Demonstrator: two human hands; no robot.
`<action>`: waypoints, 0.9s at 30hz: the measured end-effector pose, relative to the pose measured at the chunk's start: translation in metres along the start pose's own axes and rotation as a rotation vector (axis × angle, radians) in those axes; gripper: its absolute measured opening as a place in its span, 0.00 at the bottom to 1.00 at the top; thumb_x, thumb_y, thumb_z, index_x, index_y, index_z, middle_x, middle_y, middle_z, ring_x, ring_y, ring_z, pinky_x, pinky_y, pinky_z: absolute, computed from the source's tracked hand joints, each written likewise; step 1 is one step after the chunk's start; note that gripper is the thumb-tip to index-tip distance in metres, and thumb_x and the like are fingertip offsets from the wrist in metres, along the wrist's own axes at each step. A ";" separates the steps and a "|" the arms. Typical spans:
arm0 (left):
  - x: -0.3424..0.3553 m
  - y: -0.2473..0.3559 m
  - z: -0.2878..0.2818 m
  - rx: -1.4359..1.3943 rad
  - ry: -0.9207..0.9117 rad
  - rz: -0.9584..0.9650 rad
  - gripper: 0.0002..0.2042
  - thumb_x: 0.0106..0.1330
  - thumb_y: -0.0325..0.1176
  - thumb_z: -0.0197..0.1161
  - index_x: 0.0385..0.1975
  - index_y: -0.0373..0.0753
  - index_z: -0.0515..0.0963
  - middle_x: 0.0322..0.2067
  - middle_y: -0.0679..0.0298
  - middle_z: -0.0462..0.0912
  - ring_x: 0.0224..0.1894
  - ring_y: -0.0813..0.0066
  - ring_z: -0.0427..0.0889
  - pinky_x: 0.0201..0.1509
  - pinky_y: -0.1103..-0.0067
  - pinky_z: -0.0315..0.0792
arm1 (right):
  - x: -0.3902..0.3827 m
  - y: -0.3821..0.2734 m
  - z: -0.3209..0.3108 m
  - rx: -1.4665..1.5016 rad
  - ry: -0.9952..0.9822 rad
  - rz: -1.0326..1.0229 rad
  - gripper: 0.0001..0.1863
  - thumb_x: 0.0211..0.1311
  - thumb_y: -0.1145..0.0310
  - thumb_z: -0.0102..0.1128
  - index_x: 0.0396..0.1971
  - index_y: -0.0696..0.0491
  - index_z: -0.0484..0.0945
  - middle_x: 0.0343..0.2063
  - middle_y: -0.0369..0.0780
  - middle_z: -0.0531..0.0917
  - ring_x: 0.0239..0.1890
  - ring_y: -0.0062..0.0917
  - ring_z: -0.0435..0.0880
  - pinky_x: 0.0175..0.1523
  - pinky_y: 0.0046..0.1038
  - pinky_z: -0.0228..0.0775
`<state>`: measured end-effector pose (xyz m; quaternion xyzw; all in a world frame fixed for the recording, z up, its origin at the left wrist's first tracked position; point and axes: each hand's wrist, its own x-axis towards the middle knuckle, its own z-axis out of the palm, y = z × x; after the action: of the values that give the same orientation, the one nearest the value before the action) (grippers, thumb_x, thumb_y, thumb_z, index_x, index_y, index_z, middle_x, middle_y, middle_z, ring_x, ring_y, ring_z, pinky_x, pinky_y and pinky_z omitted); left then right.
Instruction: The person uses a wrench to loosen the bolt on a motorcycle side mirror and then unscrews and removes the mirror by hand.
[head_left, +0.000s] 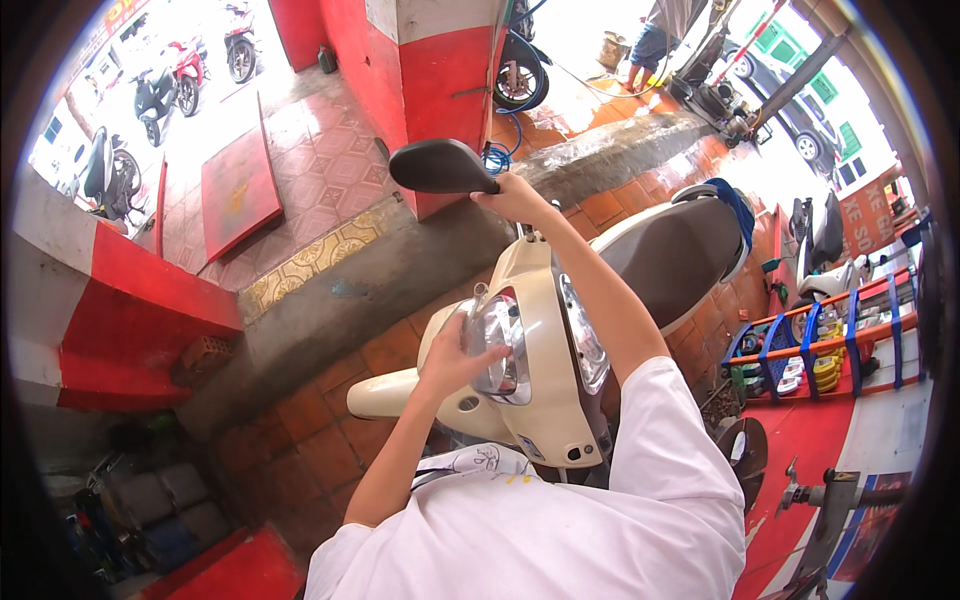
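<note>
A cream scooter [530,300] stands right in front of me. My left hand [452,362] rests on its clear light lens [505,345], with the thumb stretched across the lens and the fingers apart from it. Farther out, my right hand [520,200] is closed at the inner end of a black rear-view mirror [440,166]. Its fingers wrap around the mirror's narrow end, and part of the grip is hidden. A second clear lens [583,335] lies under my right forearm. Behind it extends the scooter's dark brown seat [665,250].
A grey concrete step [370,275] runs across in front, below a red and white pillar [440,90]. At right stands a blue and orange rack [820,345] with small items. A person [660,45] works at the back near a coiled blue hose [497,155]. Parked motorbikes [160,95] stand outside.
</note>
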<state>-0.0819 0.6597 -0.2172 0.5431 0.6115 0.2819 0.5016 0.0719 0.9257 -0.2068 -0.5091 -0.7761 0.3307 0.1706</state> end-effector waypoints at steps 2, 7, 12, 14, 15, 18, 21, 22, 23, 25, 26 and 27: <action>-0.001 0.006 -0.001 -0.009 -0.011 0.012 0.43 0.47 0.49 0.78 0.58 0.25 0.67 0.38 0.54 0.82 0.36 0.70 0.80 0.41 0.75 0.74 | -0.001 0.007 0.001 0.026 0.034 0.015 0.24 0.58 0.51 0.64 0.24 0.62 0.82 0.19 0.49 0.81 0.27 0.38 0.84 0.37 0.36 0.72; -0.002 0.005 -0.001 -0.007 0.014 0.033 0.39 0.48 0.48 0.77 0.54 0.27 0.70 0.39 0.54 0.82 0.38 0.70 0.81 0.44 0.74 0.75 | -0.003 0.001 0.003 0.011 0.068 0.074 0.24 0.57 0.52 0.64 0.26 0.62 0.82 0.21 0.50 0.82 0.30 0.40 0.85 0.39 0.37 0.72; -0.006 0.006 -0.003 -0.057 0.030 0.043 0.36 0.48 0.48 0.77 0.51 0.29 0.72 0.39 0.53 0.82 0.39 0.68 0.81 0.46 0.73 0.74 | -0.007 -0.013 -0.001 0.184 0.134 0.286 0.20 0.58 0.54 0.64 0.25 0.60 0.82 0.18 0.40 0.80 0.22 0.26 0.80 0.30 0.31 0.69; -0.004 0.007 -0.001 -0.044 0.015 0.039 0.36 0.48 0.49 0.77 0.51 0.29 0.72 0.39 0.53 0.82 0.40 0.67 0.81 0.46 0.73 0.74 | -0.001 0.008 -0.006 0.323 0.171 0.303 0.19 0.59 0.55 0.65 0.25 0.59 0.82 0.17 0.37 0.78 0.19 0.23 0.77 0.27 0.30 0.66; -0.004 0.007 0.000 -0.031 0.001 0.032 0.36 0.48 0.49 0.77 0.51 0.29 0.72 0.39 0.53 0.82 0.40 0.67 0.81 0.46 0.72 0.74 | 0.001 0.021 -0.009 0.463 0.204 0.317 0.18 0.59 0.55 0.65 0.25 0.58 0.81 0.16 0.34 0.76 0.17 0.21 0.73 0.24 0.29 0.63; -0.002 0.001 0.003 -0.022 0.017 0.046 0.37 0.47 0.50 0.77 0.51 0.29 0.72 0.39 0.53 0.81 0.41 0.66 0.81 0.46 0.72 0.74 | 0.004 0.040 -0.015 0.688 0.198 0.368 0.14 0.60 0.54 0.64 0.25 0.49 0.76 0.13 0.27 0.65 0.13 0.14 0.62 0.21 0.23 0.55; -0.001 -0.008 0.004 -0.031 0.062 0.089 0.38 0.47 0.51 0.77 0.52 0.29 0.72 0.40 0.52 0.81 0.41 0.66 0.81 0.46 0.72 0.74 | -0.003 0.041 -0.023 0.939 0.112 0.377 0.11 0.66 0.58 0.57 0.28 0.48 0.73 0.14 0.25 0.61 0.14 0.12 0.61 0.23 0.21 0.57; -0.001 -0.008 0.004 -0.031 0.057 0.091 0.38 0.47 0.51 0.77 0.52 0.29 0.72 0.40 0.52 0.81 0.41 0.66 0.81 0.46 0.72 0.74 | -0.005 0.046 -0.025 1.108 0.069 0.358 0.10 0.67 0.59 0.54 0.30 0.50 0.73 0.15 0.25 0.62 0.16 0.12 0.63 0.24 0.20 0.58; -0.002 -0.007 0.004 -0.041 0.055 0.089 0.38 0.47 0.51 0.77 0.52 0.29 0.72 0.41 0.52 0.81 0.41 0.66 0.81 0.47 0.72 0.74 | -0.009 0.051 -0.029 1.277 0.025 0.335 0.10 0.69 0.60 0.51 0.33 0.51 0.72 0.16 0.26 0.64 0.18 0.12 0.64 0.26 0.20 0.59; -0.001 -0.006 0.005 -0.048 0.053 0.088 0.38 0.47 0.50 0.77 0.53 0.29 0.71 0.41 0.52 0.81 0.42 0.66 0.82 0.47 0.73 0.74 | -0.019 0.056 -0.036 1.364 -0.039 0.294 0.10 0.72 0.62 0.47 0.39 0.54 0.72 0.20 0.29 0.67 0.23 0.15 0.68 0.31 0.20 0.63; -0.003 -0.004 0.003 -0.078 0.046 0.084 0.38 0.48 0.50 0.77 0.53 0.28 0.71 0.42 0.52 0.82 0.42 0.66 0.82 0.48 0.73 0.74 | -0.027 0.053 -0.035 1.421 -0.006 0.247 0.10 0.72 0.64 0.48 0.41 0.55 0.72 0.23 0.30 0.69 0.25 0.18 0.70 0.33 0.21 0.66; -0.004 -0.003 0.002 -0.108 0.039 0.081 0.39 0.48 0.49 0.77 0.53 0.28 0.71 0.42 0.52 0.82 0.43 0.67 0.82 0.48 0.74 0.74 | -0.035 0.050 -0.033 1.477 0.026 0.201 0.09 0.73 0.66 0.48 0.43 0.56 0.72 0.26 0.32 0.71 0.27 0.21 0.72 0.36 0.23 0.69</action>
<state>-0.0821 0.6549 -0.2197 0.5339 0.5825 0.3453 0.5063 0.1402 0.9184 -0.2144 -0.3342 -0.2995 0.7741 0.4465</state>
